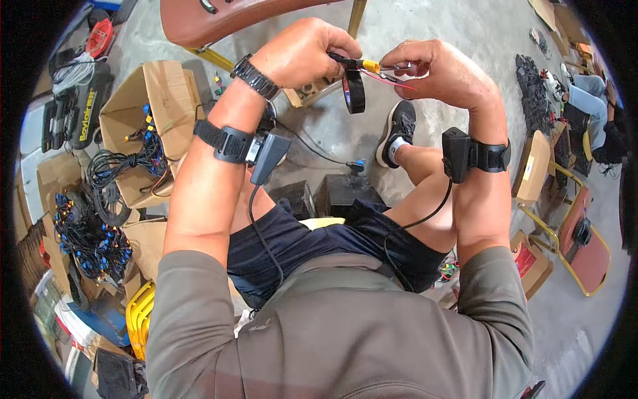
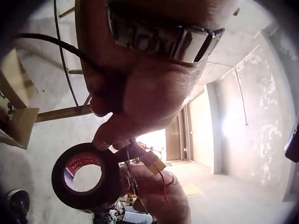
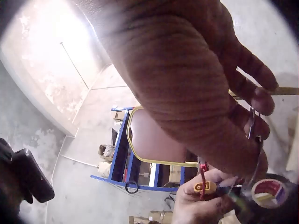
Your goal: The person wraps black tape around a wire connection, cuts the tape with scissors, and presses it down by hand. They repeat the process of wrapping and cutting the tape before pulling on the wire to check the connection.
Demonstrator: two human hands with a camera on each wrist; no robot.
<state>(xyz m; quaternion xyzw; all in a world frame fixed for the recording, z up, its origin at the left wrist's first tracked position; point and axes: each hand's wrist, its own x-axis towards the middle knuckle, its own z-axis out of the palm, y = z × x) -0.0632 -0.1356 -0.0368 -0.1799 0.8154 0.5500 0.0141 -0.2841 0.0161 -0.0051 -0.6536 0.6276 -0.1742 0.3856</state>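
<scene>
My left hand [image 1: 299,56] pinches a black cable with a yellow connector [image 1: 370,66] at its end. A roll of black electrical tape [image 1: 355,93] hangs just under the left fingertips, close against the cable. In the left wrist view the tape roll [image 2: 58,179] shows its ring face and red printed core. A thin red wire [image 2: 164,182] sticks out beside the connector. Facing it from the right, my right hand [image 1: 448,73] grips a slim shiny metal tool [image 3: 252,122] between thumb and fingers, its tip at the connector. The fingers partly hide the tool's shape.
A brown chair seat [image 1: 226,23] stands ahead. At left are an open cardboard box [image 1: 123,100] with cables and a heap of black wires with blue ends [image 1: 93,236]. Black blocks [image 1: 345,193] sit between the legs. A chair [image 1: 585,259] and another person [image 1: 591,100] are at right.
</scene>
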